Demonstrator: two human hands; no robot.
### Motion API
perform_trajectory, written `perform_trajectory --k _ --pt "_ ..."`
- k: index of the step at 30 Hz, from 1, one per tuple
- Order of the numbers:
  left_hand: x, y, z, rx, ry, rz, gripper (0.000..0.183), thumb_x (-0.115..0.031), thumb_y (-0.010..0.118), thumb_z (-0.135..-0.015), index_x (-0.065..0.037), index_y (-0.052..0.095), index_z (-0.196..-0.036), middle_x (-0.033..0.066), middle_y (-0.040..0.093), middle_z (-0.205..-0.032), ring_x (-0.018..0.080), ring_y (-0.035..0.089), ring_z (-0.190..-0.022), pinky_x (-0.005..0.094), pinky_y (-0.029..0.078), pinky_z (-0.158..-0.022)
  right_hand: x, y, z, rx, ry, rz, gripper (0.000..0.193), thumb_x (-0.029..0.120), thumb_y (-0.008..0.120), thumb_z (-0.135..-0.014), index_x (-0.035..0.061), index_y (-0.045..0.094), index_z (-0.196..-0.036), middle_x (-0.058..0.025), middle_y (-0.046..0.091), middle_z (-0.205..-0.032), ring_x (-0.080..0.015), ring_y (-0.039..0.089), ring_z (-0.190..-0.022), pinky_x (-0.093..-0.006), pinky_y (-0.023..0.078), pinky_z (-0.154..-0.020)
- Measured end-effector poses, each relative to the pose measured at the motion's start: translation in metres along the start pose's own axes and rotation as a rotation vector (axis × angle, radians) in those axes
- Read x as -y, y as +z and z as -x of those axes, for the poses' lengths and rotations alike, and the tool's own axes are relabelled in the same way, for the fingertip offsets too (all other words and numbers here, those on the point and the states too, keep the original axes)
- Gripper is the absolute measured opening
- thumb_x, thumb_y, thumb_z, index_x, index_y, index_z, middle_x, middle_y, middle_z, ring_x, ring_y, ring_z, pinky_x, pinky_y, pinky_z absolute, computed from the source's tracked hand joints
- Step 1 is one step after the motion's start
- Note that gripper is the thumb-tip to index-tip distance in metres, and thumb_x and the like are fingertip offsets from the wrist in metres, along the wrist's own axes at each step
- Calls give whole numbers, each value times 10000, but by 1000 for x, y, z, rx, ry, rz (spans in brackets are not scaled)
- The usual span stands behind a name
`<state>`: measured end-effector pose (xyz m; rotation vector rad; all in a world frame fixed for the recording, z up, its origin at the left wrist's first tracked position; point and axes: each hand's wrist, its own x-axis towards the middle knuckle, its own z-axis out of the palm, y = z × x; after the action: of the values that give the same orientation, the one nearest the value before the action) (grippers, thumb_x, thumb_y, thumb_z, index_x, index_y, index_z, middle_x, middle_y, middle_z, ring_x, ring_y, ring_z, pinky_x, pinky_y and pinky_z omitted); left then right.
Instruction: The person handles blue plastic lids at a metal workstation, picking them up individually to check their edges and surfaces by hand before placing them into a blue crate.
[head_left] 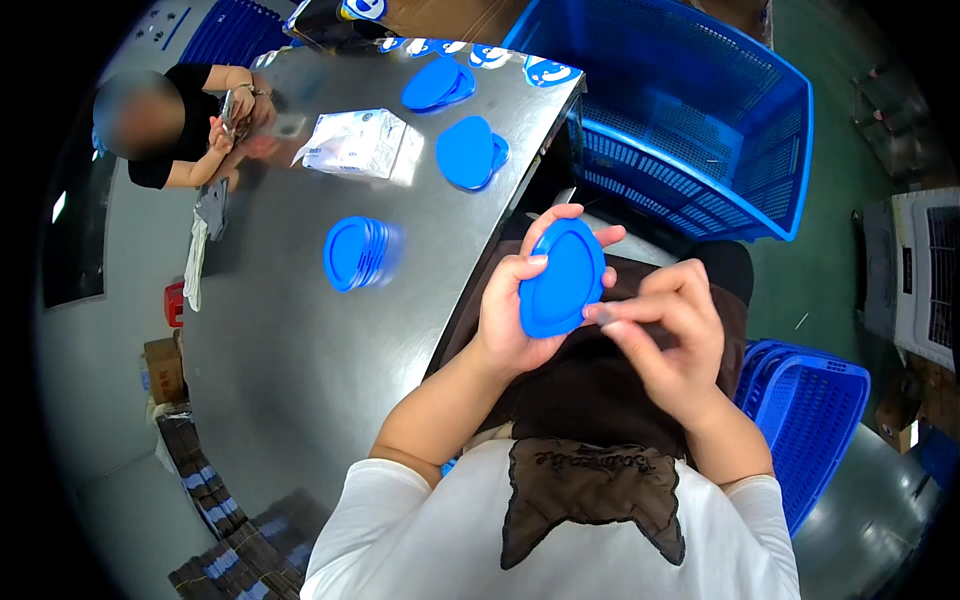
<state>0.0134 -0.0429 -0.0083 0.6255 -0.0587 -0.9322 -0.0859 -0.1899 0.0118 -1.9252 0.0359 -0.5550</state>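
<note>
My left hand [503, 318] is closed round a blue plastic lid [566, 282], rounded with a raised rim, and holds it tilted above my lap. The thumb lies on the near rim while the other fingers support it from behind. At the lid's lower right edge, my right hand [678, 335] pinches a small greyish piece [604, 317] between thumb and forefinger. That piece is blurred, too small to name. To the left, a short stack of blue lids [352, 255] stands on the metal table [290, 370]. Farther back lie loose blue lids [465, 153] and another overlapping group of lids [432, 84].
A white tissue pack [355, 143] sits on the table. Flat blue-and-white pieces [549, 72] line its far edge. Beyond my hands stands a big blue crate [690, 180]; stacked blue baskets [815, 410] are at my right. A person [160, 130] sits across the table, hands on a phone-like object.
</note>
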Motion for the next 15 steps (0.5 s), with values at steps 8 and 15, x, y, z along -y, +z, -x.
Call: perform_trajectory --k 8,15 --pt "2 -10 -2 52 -41 178 588 -322 432 -850 -172 337 -1410 261 387 -1425 357 553 -1093 453 493 -916 7 13 -5 140 -193 -66 218 122 818 -641 141 715 -832 6 566 -861 -207 502 -850 -338 372 -744" --pt "3 -2 -6 -28 -31 115 606 -322 443 -850 -176 330 -1427 251 400 -1418 353 564 -1043 476 483 -929 1 24 -5 83 -261 102 236 119 807 -652 137 720 -870 19 587 -893 -216 505 -815 -348 375 -762"
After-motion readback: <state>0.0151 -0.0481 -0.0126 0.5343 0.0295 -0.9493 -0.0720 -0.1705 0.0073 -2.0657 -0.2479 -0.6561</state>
